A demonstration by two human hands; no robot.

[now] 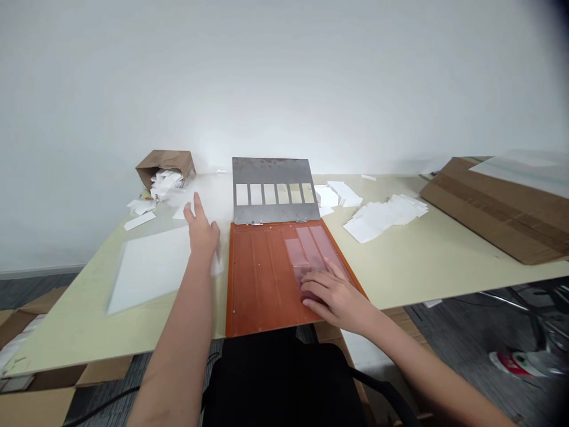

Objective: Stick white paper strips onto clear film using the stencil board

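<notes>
An orange-brown board (262, 279) with shallow lengthwise grooves lies in front of me. Hinged to its far edge, a grey metal plate (271, 169) with a row of rectangular cutouts stands tilted back. Several clear film strips (306, 243) rest in the grooves on the board's right side. My right hand (333, 296) lies over the near end of these strips, fingers spread and touching the surface. Left of the board, my left hand (202, 234) is raised with its fingers apart, holding nothing I can see. Beneath and beyond it are translucent sheets (217, 196).
A white translucent sheet (151, 267) lies on the table's left side. An open cardboard box (164, 159) spills white cards at the back left. White card stacks (384, 216) are fanned out right of the board. A large cardboard box (502, 207) occupies the right end.
</notes>
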